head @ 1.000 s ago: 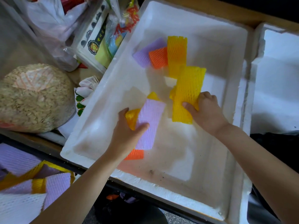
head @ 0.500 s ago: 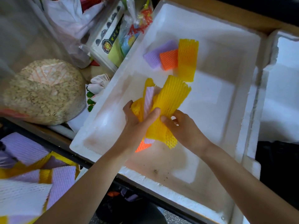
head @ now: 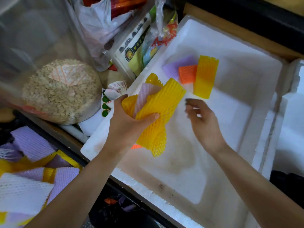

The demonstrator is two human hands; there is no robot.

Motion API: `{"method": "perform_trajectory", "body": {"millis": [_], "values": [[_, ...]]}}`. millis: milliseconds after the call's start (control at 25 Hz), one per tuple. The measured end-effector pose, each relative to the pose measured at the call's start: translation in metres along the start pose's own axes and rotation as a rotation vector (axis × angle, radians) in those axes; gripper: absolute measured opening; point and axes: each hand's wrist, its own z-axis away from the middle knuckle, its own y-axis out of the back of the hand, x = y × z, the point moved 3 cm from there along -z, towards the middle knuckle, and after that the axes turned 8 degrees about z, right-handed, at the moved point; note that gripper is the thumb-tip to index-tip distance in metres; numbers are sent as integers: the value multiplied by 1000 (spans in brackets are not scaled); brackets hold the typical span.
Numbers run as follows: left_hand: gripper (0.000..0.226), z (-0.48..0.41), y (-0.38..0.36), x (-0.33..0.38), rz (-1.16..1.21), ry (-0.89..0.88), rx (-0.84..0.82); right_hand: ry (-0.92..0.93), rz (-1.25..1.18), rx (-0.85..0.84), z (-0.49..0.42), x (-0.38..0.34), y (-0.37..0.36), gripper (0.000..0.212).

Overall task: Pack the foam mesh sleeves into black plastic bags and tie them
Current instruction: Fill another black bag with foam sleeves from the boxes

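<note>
My left hand [head: 130,122] grips a bundle of yellow and purple sleeves [head: 158,109] above the foam box [head: 230,112], near its left wall.
My right hand [head: 202,124], blurred, hangs over the box's middle, fingers loose, holding nothing. An orange sleeve [head: 136,146] under the bundle is mostly hidden. Three loose sleeves [head: 205,78] lie in the box's far corner.

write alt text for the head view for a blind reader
Seen from above, a person's left hand grips a bunch of yellow and purple foam mesh sleeves over a white foam box, while the open right hand hovers beside it. Three more sleeves, purple, orange and yellow, lie at the box's far end.
</note>
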Motion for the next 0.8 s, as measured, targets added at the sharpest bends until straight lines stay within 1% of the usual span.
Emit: {"method": "perform_trajectory", "body": {"millis": [40,80,160,200,240,280,320,400,440,520,600,680,760,800], "values": [[100,-3,3,3,-20,-4,11,9,171,78,-20,11,3,30],[99,-4,5,6,-32,-11,13,24,336,90,-40,22,4,46],[102,-7,8,11,-62,-24,18,14,591,21,-75,43,0,70],[99,-8,9,14,-73,-28,34,-11,693,-8,-89,53,-3,77],[91,-10,11,14,-78,-29,56,-34,795,-29,-101,61,-4,81],[84,-12,11,16,-78,-34,66,-35,886,-34,-108,66,-4,79],[81,-14,13,17,-76,-44,70,-9,953,-16,-112,67,-3,72],[95,-19,15,18,-47,-61,83,74,983,63,-109,63,0,49],[100,-20,16,18,-33,-54,97,109,963,72,-101,60,0,40],[97,-22,16,17,-13,-37,122,212,896,-15,-73,55,-7,29],[87,-22,15,17,-11,-34,123,356,840,-103,-30,45,-19,25],[83,-24,15,20,-10,-34,120,454,790,-144,10,34,-30,31],[83,-27,16,24,11,-22,120,510,698,-134,13,20,-33,36],[81,-29,18,26,12,-20,125,535,647,-103,-1,13,-32,34]]}}
